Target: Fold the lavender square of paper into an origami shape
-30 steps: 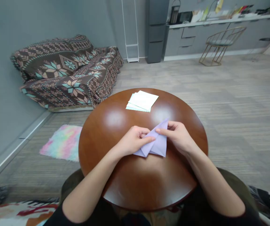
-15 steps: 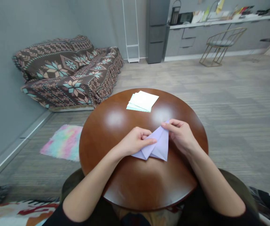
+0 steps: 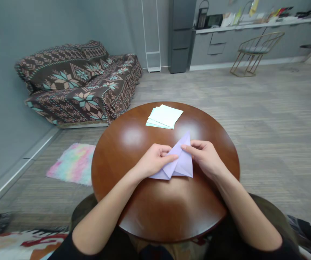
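Observation:
A folded sheet of lavender paper [image 3: 182, 163] is held just above the round wooden table, one pointed corner standing up and away from me. My left hand [image 3: 156, 159] pinches its left part, thumb on top and fingers behind. My right hand [image 3: 202, 153] grips the right edge below the upper point, with the thumb lying on the front face. The other fingers of this hand are partly hidden behind the paper. Overlapping flaps and creases show along the lower side.
The brown round table [image 3: 117, 155] carries a fanned stack of pale mint paper squares [image 3: 164, 116] at its far side. Beyond stand a sofa with a patterned cover [image 3: 85, 83], a fluffy pastel rug [image 3: 72, 164] and a gold-framed chair [image 3: 255, 50].
My right hand has slid from the paper's upper tip down and left along its edge. The paper has turned slightly, its tip now free and pointing farther up.

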Demonstrator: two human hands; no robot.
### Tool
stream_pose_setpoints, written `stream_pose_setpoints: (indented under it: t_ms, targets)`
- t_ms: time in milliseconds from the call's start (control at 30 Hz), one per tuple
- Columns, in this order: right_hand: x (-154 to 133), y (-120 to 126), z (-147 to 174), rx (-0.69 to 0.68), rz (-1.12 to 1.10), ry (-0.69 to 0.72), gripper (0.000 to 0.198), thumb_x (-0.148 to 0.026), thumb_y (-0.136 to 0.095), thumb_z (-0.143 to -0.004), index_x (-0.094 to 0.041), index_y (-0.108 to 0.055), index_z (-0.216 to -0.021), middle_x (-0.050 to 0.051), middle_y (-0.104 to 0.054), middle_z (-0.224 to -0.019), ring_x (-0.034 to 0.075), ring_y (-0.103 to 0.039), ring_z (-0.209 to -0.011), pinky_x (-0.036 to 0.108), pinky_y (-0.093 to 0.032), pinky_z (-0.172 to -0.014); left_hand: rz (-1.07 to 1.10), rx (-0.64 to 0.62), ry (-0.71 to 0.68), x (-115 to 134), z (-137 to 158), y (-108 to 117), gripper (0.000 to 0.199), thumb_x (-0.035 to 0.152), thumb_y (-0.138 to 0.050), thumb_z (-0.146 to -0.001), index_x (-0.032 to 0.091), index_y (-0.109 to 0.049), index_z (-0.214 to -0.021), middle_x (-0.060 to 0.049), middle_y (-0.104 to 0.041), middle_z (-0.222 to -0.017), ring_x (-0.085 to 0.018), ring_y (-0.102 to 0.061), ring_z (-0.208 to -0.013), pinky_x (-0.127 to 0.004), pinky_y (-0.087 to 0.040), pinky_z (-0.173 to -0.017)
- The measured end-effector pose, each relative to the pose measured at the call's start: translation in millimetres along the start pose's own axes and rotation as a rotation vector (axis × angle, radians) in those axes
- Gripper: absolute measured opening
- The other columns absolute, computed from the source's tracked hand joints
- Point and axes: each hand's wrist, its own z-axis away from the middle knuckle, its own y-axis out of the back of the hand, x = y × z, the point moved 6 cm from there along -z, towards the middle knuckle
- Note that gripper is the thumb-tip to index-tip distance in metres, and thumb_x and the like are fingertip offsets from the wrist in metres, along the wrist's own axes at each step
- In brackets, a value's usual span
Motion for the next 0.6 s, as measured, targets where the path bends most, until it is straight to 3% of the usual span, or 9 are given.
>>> stream_pose_setpoints:
  t_ms: [367, 600]
  targets:
    - [-0.9, 3.3, 0.0, 0.045, 0.018, 0.004, 0.02, -0.035, -0.088, -0.071, -0.018, -0.079, -0.078, 0.003, -0.072, -0.07, 0.015, -0.059, -0.062, 0.028, -0.045, -0.058, -0.002, -0.014, -0.006, 2.3, 1.2, -1.8, 0.038, 0.048, -0.07, -0.083, 0.014, -0.059, -0.071, 0.006, -0.039, -0.056, -0.006, -0.03, -0.05, -0.021, -0.018, -0.047]
    - [-0.1, -0.6, 0.8, -0.016, 0.024, -0.021, 0.025, -0.039, -0.085, -0.074, -0.016, -0.081, -0.083, 0.005, -0.075, -0.077, 0.016, -0.06, -0.064, 0.029, -0.044, -0.06, -0.004, -0.029, 0.026, -0.5, 0.9, -3.2, 0.038, 0.049, -0.071, -0.082, 0.013, -0.061, -0.073, 0.005, -0.042, -0.057, -0.007, -0.031, -0.05, -0.022, -0.018, -0.047]
